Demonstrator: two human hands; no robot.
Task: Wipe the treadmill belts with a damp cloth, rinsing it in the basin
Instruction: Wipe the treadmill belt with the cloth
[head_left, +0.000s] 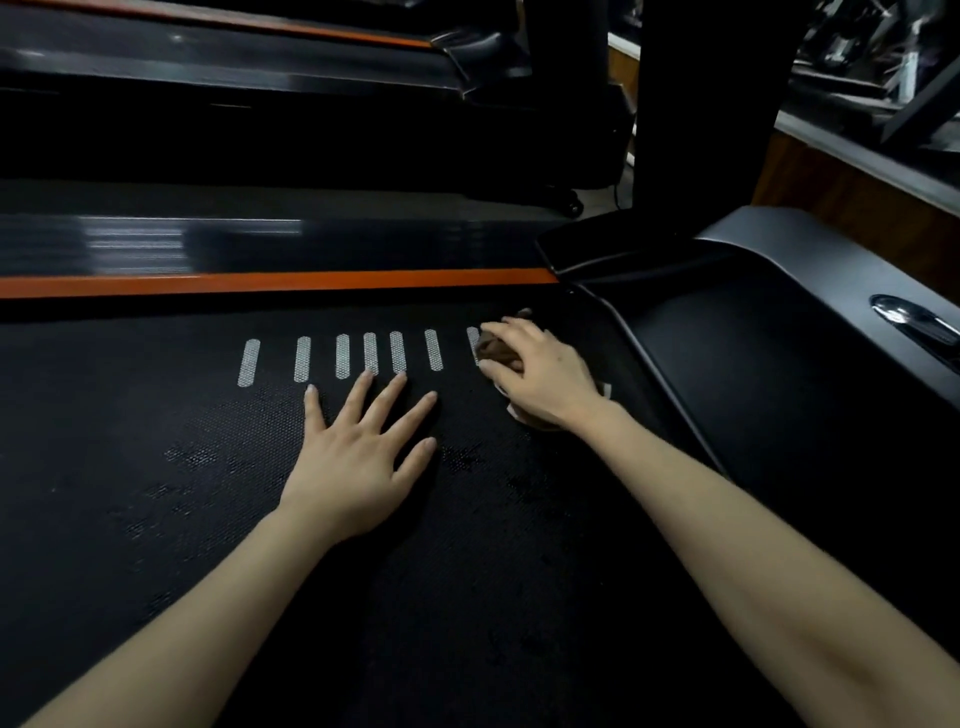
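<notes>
Left hand lies flat, fingers spread, bracing on the belt. Just beyond, the right hand curls over the brown cloth, pressing it down beside the white stripes. Wiping step, I'd say; next, sweep sideways. No basin in sight.

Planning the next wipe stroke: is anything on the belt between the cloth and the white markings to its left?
Only the left hand: it lies flat on the belt, fingertips reaching the lower ends of the middle white markings. The cloth, under the right hand, already overlaps the nearest one.
</notes>
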